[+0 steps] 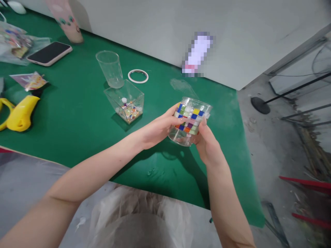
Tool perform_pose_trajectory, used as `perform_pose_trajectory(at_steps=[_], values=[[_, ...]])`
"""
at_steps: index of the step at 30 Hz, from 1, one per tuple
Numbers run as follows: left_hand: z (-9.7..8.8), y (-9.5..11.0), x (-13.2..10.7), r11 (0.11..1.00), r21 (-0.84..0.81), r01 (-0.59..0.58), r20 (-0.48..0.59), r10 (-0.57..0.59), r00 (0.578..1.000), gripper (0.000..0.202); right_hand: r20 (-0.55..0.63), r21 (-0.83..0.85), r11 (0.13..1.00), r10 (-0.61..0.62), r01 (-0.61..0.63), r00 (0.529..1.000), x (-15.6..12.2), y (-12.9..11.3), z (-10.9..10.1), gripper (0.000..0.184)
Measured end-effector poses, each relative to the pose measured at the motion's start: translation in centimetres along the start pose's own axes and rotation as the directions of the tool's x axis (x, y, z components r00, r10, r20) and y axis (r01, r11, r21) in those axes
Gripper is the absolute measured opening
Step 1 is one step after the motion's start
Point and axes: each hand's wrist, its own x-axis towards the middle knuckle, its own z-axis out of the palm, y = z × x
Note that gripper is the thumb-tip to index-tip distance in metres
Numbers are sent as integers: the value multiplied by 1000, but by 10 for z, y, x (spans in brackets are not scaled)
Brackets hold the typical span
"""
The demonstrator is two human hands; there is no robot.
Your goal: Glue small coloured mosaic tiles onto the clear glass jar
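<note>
A clear glass cup [190,120] with a band of small coloured square tiles around its middle is held up over the green table. My left hand [165,124] grips it from the left, thumb lying across the tiles. On the opposite side my right hand [207,139] is closed around the cup, its thumb pressed at the tile band's right edge. Left of the hands stands a clear square container [126,103] with loose small coloured pieces in its bottom. Behind it a clear empty glass [110,69] stands on the table.
The green table [93,144] carries a white ring [138,76], a phone [50,53], yellow-handled scissors [22,112], a small printed packet [31,81], a plastic bag of pieces [18,41] and a pink cup [67,24]. A white partition [144,27] borders the back.
</note>
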Motion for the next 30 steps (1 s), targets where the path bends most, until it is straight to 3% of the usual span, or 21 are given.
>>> perform_pose_trajectory(at_steps=[10, 30], values=[[-2, -4, 4, 1000, -18, 3, -50, -4, 999, 45, 8, 42, 999, 29, -29, 1000, 5, 3, 2, 58], [2, 0, 2, 999, 2, 38, -98, -37, 995, 46, 21, 29, 998, 52, -52, 998, 7, 6, -1, 60]])
